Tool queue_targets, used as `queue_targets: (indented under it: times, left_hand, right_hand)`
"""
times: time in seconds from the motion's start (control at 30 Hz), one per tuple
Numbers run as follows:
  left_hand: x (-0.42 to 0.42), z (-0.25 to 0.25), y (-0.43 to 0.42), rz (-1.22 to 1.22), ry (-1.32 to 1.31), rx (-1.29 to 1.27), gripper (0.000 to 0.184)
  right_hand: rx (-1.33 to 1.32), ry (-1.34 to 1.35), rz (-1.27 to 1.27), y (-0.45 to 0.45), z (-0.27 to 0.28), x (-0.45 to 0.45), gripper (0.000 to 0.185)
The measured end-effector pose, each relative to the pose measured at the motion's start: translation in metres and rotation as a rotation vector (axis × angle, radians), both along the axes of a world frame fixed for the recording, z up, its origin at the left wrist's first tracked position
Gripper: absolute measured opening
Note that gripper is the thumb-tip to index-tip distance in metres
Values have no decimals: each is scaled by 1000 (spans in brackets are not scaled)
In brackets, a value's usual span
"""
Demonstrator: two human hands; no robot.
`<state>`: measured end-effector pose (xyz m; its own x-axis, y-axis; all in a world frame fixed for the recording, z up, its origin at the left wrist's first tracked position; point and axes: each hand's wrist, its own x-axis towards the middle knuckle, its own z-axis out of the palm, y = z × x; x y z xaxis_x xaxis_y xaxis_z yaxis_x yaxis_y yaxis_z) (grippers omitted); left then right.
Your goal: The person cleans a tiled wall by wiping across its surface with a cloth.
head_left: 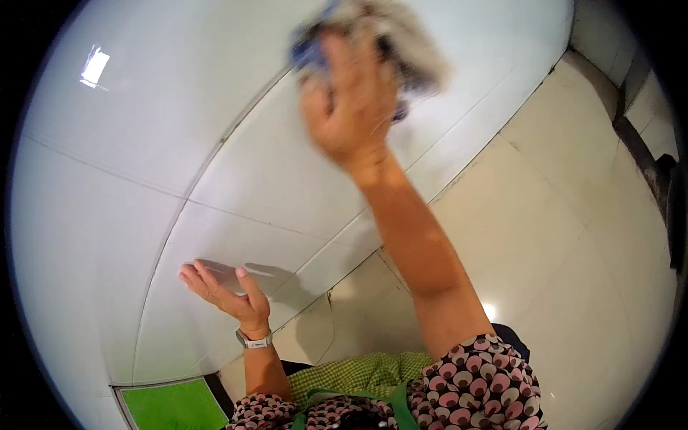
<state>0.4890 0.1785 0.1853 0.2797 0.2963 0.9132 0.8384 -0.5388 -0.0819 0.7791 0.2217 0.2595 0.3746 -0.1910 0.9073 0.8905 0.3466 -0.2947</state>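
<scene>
Head view, right hand point(351, 100): fingers loosely spread and part-bent over the cloth, with hold of it; thumb set apart to one side. Blurred, so exact grip under the fingertips not possible to tell.
Bunched blue, beige and dark cloth point(412, 54): under and beyond the right fingers, against the glossy white tiled surface point(265, 165), near the top of the view. Probably laid beneath the fingers to spread pressure over a broad patch.
Left hand point(236, 297): fingers open, thumb well out, holding nothing. Close over the same surface, low and to the left; contact at fingertips not certain. Placement probably for balance, opposite the reaching arm.
Pale-banded wristwatch point(256, 340): on left wrist, clear of the cloth.
Green-and-white checked apron point(358, 369): over the lap, above the cream polished floor tiles point(530, 208); likely worn against splashes or dirt.
Bright green panel point(174, 405): dark-framed, at lower left, apart from both hands.
Containers: none made out; no contents to record.
</scene>
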Motion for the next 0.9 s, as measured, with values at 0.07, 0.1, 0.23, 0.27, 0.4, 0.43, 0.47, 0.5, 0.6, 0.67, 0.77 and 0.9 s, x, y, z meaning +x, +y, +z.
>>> queue_targets:
  times: [0.07,0.1,0.23,0.27,0.4,0.43,0.47,0.5,0.6,0.67,0.77,0.9]
  left_hand:
    - [-32,-22,-13,28,27,-50,64]
    - [-46,-39,-11,65,13,-78,64]
    - [-79,-94,-2,144,80,-221,64]
    - [-85,-104,-1,162,88,-279,65]
    - [-89,-127,-17,173,125,-523,65]
    - [-83,-131,-3,153,127,-498,65]
    - [-76,-131,6,137,145,-464,65]
    - [-67,-126,13,120,164,-430,65]
    - [-33,-91,29,82,138,-353,63]
    - [-4,-61,39,41,112,-279,64]
    - [46,-20,46,-8,52,-186,63]
    - [67,-31,39,-133,85,-258,55]
  right_hand:
    - [-81,105,-130,10,-36,19,50]
    - [-248,211,-118,14,-62,18,45]
    - [-390,512,-117,62,-181,56,48]
    - [-467,567,-60,72,-222,65,49]
    - [-746,859,-15,53,-308,49,54]
    - [-717,1022,18,55,-306,47,54]
    - [-732,1009,-25,57,-320,44,55]
    - [-747,997,-69,56,-331,41,55]
    - [-584,1110,-3,44,-285,-9,57]
    - [-489,1042,148,39,-249,-48,56]
    - [-682,803,280,33,-209,-103,58]
    - [-906,532,621,-9,-215,-143,52]
